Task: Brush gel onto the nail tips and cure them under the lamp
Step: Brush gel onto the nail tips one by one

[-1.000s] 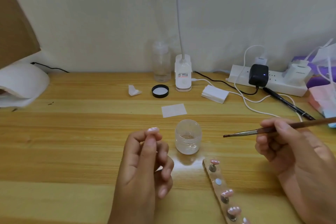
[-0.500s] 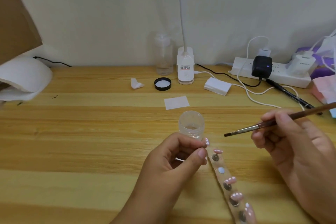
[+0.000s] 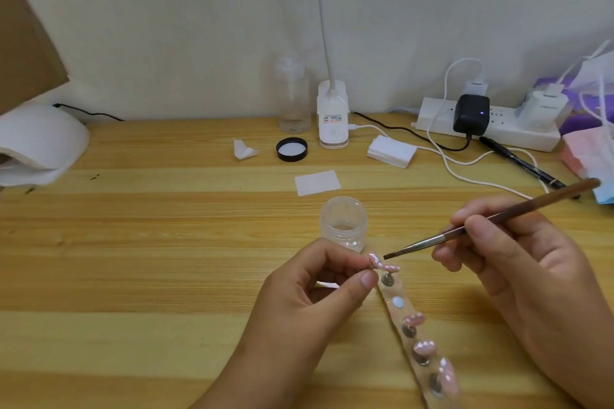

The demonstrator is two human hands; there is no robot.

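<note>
While the brush hovers: the step in hand, as I read it, is coating one nail tip (image 3: pixel 375 261), lower centre of the frame. The bristles sit just beside it, not yet touching.
Left hand (image 3: pixel 309 289): thumb and forefinger are pinched together under the nail tip, which pokes out past them. What they grasp beneath it is hidden. The other fingers are curled in.
Right hand (image 3: pixel 518 262): holds the brush (image 3: pixel 528 203) like a pen, thumb and fingers wrapped round the wooden handle. The bristle end points left and down.
Holder strip (image 3: pixel 389 292): lies on the table (image 3: pixel 133 242), running from centre to the lower right edge. Four pink tips stand on its pegs, and one white spot near the top is bare. The held tip is very near the topmost standing one; whether they touch, I cannot tell.
Gel jar (image 3: pixel 344 222): open, just behind the left fingertips. Its black lid (image 3: pixel 291 149) lies further back.
Curing lamp (image 3: pixel 40 139): white dome at the left edge, well apart from both hands.
Doing it well: probably steady the brush hand against the table. Lay the bristles flat at the base of the tip and draw toward its free end in one thin coat. Keep gel off the pinching fingers and off the neighbouring tip.
Risk: too much gel would likely pool at the edges. A nudge to the strip could topple the standing tips.
Progress: this tip is not yet brushed, and curing comes after.
</note>
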